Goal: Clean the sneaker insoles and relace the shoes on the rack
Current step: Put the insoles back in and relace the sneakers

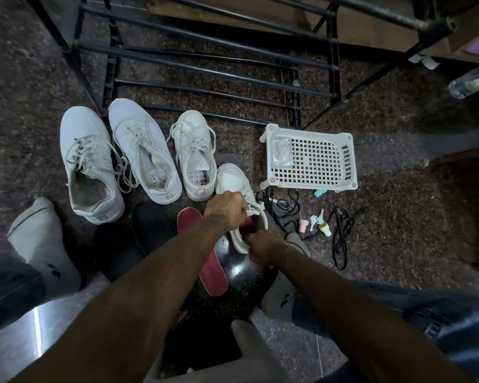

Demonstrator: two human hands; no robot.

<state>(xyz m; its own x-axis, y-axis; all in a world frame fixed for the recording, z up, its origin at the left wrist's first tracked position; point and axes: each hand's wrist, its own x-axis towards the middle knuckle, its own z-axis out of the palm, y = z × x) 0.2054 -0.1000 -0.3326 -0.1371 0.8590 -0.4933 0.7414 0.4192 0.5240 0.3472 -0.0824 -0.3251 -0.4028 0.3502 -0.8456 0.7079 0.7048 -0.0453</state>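
While the left hand (227,207) grips the laces and the right hand (262,246) grips the heel, the sneaker (237,179) lies near-centre; advise steadying it and pulling evenly.

Dark speckled stone floor (398,217) — dim light, brown wooden furniture base (371,31) along the far edge.

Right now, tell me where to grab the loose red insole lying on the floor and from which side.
Take the red insole at its wide end nearest you, pinching both edges from above. It lies flat and bare there, while its far end is crossed by the left hand and forearm working the white sneaker. That is a judgement, not a certainty.
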